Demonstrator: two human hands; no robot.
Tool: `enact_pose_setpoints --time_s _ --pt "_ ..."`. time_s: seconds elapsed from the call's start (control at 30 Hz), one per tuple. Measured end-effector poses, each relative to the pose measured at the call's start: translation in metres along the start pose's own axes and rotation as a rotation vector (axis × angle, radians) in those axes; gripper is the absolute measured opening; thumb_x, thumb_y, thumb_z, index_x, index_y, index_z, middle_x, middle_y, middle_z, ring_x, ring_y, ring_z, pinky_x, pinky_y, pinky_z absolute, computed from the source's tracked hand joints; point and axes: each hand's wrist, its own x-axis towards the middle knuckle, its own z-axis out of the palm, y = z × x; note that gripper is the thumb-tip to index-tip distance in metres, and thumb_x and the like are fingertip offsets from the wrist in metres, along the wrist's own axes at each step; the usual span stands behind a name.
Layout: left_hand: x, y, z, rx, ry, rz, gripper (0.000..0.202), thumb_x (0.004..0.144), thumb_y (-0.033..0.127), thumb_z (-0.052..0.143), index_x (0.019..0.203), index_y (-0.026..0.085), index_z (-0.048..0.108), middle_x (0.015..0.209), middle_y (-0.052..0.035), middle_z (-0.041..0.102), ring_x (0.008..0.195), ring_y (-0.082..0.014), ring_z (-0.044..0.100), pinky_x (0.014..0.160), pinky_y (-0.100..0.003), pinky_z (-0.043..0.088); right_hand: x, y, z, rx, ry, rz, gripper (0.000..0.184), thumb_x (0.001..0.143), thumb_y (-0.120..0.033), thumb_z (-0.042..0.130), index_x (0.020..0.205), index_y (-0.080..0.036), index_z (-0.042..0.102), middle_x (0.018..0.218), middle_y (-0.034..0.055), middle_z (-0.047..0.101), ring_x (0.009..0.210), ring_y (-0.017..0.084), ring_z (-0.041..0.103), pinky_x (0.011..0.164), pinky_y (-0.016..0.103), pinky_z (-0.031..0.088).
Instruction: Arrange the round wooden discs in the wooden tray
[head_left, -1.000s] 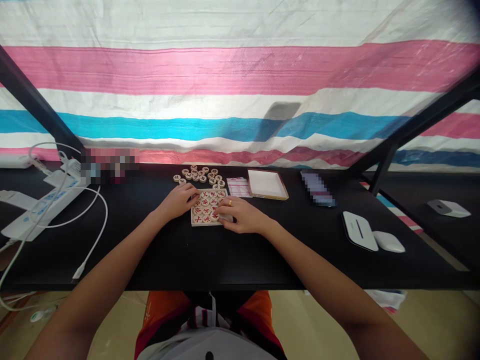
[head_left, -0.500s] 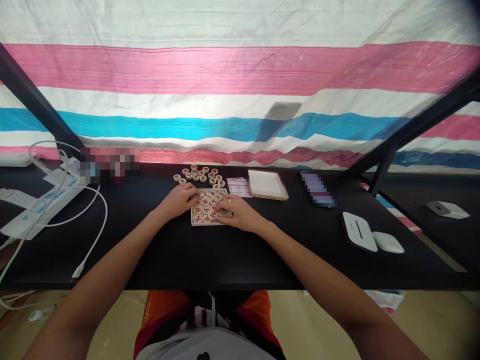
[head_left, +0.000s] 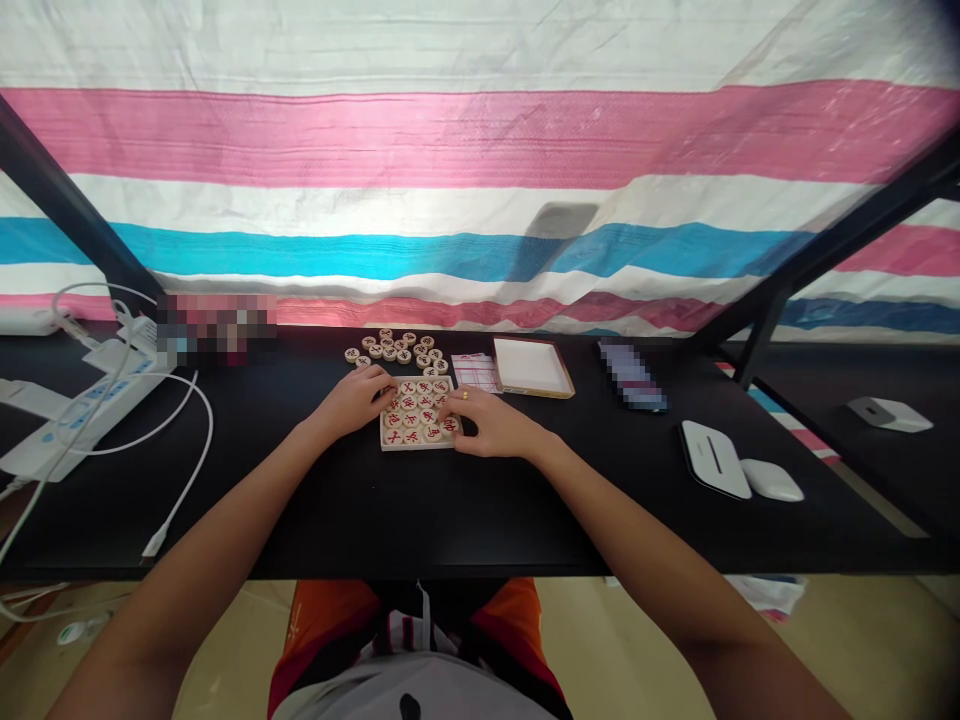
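A shallow white box point(head_left: 417, 447) on the black desk holds rows of round Chinese chess pieces point(head_left: 409, 403) with red characters. At its left rim, my left hand point(head_left: 361, 396) has bent fingers gripping the edge. My right hand point(head_left: 495, 422), with a ring on one finger, reaches over the box's right side. Its thumb and fingers close around a red-marked chess piece point(head_left: 448, 425) at the front right corner. The hand covers part of the right column. Behind the box, several dark-marked chess pieces point(head_left: 388, 352) lie loose.
Right of the loose pieces are a folded red-lined sheet point(head_left: 474, 372) and an open box lid point(head_left: 532, 367). Farther right lie a blurred phone point(head_left: 631, 376), a white flat device point(head_left: 715, 460) and a white mouse point(head_left: 772, 480). A power strip point(head_left: 94, 410) with white cables occupies the left.
My right hand has moved right, bringing the chess piece from the front middle to the front right of the box. Another red piece now shows in the front row. My left hand stays at the rim.
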Motion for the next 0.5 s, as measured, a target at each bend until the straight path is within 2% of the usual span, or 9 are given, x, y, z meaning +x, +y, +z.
enact_pose_setpoints --time_s 0.13,0.3,0.5 --pt "0.0001 -0.0006 0.0003 0.000 -0.002 0.005 0.027 0.092 0.030 0.041 0.092 0.017 0.065 0.093 -0.0079 0.061 0.091 -0.0207 0.056 0.086 -0.034 0.045 0.0000 -0.0011 -0.0035 0.013 -0.055 0.026 0.022 0.067 -0.011 0.058 0.088 -0.018 0.058 0.084 0.0046 0.059 0.083 0.020 0.051 0.078 0.032 0.043" --pt "0.0001 -0.0018 0.0018 -0.004 0.002 0.009 0.028 0.092 0.030 0.041 0.092 0.017 0.065 0.093 -0.0082 0.061 0.092 -0.0210 0.056 0.086 -0.034 0.044 0.0006 -0.0032 -0.0038 0.034 -0.064 0.047 0.021 0.066 -0.011 0.058 0.086 -0.018 0.057 0.084 0.0049 0.057 0.085 0.021 0.051 0.080 0.033 0.043" --pt "-0.0005 -0.0015 0.0012 -0.007 -0.004 -0.001 0.028 0.092 0.031 0.041 0.093 0.017 0.065 0.094 -0.0079 0.061 0.092 -0.0207 0.056 0.086 -0.033 0.044 -0.0005 -0.0007 -0.0027 0.094 -0.086 0.102 0.021 0.068 -0.012 0.058 0.087 -0.019 0.057 0.093 0.0060 0.059 0.092 0.022 0.053 0.084 0.034 0.044"
